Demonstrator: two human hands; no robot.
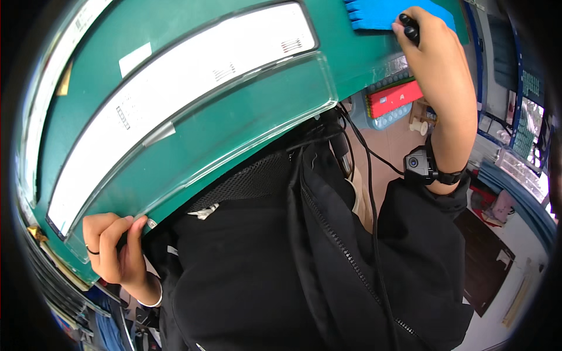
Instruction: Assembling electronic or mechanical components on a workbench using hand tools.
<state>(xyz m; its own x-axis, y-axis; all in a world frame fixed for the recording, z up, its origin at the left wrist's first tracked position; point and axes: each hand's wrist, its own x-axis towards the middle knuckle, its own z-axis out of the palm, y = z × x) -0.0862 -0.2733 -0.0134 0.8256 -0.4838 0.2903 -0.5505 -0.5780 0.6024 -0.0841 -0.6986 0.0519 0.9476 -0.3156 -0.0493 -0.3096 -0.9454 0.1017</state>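
Observation:
A long clear plastic piece with a raised rim [328, 76] lies along the near edge of the green work surface [234, 99]. At its near left end my left hand [120, 248] is closed, thumb and fingers pinched at the corner of the clear plastic. My right hand [436, 41] is at the far right, closed around a small black object with rounded ends [409, 29]. A bright blue piece with a toothed left edge [374, 14] lies just beneath that hand. Beyond the clear plastic is a long white panel with a black border [193, 82].
A white slip [135, 59] lies beyond the panel. Below the right side of the table are a red box [395, 98] and a light blue bumpy tray [391, 118]. Black cables [366, 146] hang beside my body. A small camera [418, 162] is strapped to my right forearm.

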